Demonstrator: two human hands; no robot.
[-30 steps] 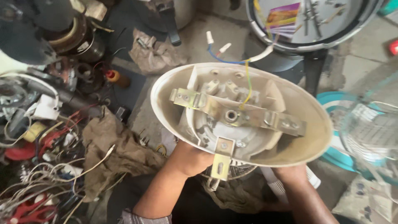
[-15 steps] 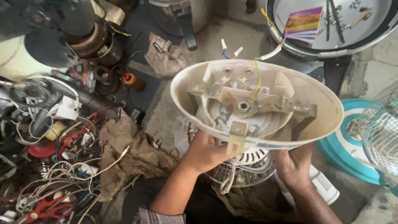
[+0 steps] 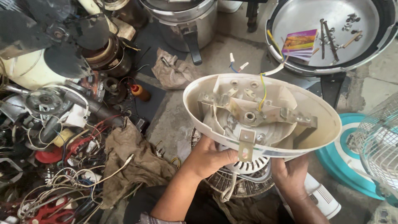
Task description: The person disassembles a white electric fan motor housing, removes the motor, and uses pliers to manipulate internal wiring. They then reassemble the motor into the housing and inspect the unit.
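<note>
Since the earlier frames the shell [image 3: 261, 114] has swung to the right and tipped, so its hollow now faces the camera more squarely, and the left hand [image 3: 211, 157] has slid along the near rim toward the small bracket tab [image 3: 246, 145].

Head view: the person holds the cream oval shell, a fan's base cover, above the floor, open side up. The left hand's grip is clamped on the near rim, thumb over the edge just beside the tab. The right hand [image 3: 292, 176] cups the shell from below at the right; its fingers are partly hidden, but they are closed against the underside, so both hands carry it. Inside the shell a metal crossbar [image 3: 257, 114] runs across moulded posts, with a threaded hole at its middle. A yellow-green wire [image 3: 262, 89] rises from the bar, and a white cable with bared blue and brown ends [image 3: 236, 64] sticks out past the far rim. Beneath the shell lies a round white vented motor cover [image 3: 248, 166] on a wire grille, with a coiled cord hanging down.

As for progress, the shell looks already freed from the rest of the fan and its wiring is loose; the crossbar remains fastened inside, and nothing shows it being refitted.

Around it: a brown rag [image 3: 137, 157] and tangled wires [image 3: 62, 182] to the left, a steel tray [image 3: 369, 54] with screws and tools at top right, a fan grille [image 3: 381, 145] at the right.
</note>
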